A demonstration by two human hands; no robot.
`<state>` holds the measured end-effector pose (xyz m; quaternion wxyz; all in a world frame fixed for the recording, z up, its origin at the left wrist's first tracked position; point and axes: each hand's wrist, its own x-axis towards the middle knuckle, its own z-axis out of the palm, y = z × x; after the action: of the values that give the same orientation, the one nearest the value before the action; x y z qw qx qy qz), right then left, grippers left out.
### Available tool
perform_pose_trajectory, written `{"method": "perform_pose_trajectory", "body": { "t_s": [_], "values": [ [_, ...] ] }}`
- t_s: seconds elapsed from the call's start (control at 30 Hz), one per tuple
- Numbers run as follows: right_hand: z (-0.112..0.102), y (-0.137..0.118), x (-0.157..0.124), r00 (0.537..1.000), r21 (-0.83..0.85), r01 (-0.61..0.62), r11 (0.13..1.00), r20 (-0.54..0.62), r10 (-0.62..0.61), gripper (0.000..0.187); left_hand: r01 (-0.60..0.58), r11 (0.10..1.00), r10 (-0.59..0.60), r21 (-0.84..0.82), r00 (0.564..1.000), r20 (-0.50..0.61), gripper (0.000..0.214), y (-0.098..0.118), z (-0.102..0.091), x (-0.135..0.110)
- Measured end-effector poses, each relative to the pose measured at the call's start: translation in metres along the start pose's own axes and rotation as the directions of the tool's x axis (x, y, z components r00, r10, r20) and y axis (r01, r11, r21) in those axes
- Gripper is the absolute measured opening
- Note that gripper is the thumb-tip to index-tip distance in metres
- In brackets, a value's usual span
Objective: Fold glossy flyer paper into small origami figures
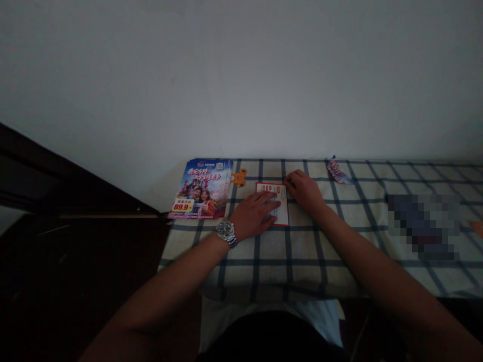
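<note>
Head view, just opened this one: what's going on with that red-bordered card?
A person is working with both bare hands on a checked cloth. Their left hand, with a metal wristwatch at the wrist, lies across a red-bordered white card. Their right hand is at the card's upper right corner. A stack of colourful brochures lies to the left, beside a small orange cutout.

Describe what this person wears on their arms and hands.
The left hand and right hand wear no gloves. A silver link-bracelet wristwatch with a round dial sits on the left wrist. Both forearms are bare, with no sleeves.
</note>
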<state>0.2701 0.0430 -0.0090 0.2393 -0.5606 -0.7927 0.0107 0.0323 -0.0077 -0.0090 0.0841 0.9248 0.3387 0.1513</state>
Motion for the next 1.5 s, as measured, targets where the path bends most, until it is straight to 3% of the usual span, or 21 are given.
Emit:
{"method": "perform_pose_trajectory", "body": {
  "t_s": [0.7,1.0,1.5],
  "values": [
    [-0.005,0.002,-0.023,0.998,0.149,0.051,0.987,0.018,-0.054,0.006,-0.002,1.000,0.002,-0.013,1.000,-0.019,0.043,-0.002,0.003,0.000],
    [-0.011,-0.002,-0.048,0.994,0.219,0.107,0.970,0.014,-0.113,0.008,-0.001,1.000,0.000,-0.011,1.000,-0.018,0.043,-0.001,0.002,0.000],
    [-0.029,-0.015,-0.084,0.977,0.158,0.176,0.972,0.096,-0.193,0.047,0.010,1.000,-0.010,-0.002,1.000,-0.022,0.044,-0.001,0.003,0.000]
  ]
}}
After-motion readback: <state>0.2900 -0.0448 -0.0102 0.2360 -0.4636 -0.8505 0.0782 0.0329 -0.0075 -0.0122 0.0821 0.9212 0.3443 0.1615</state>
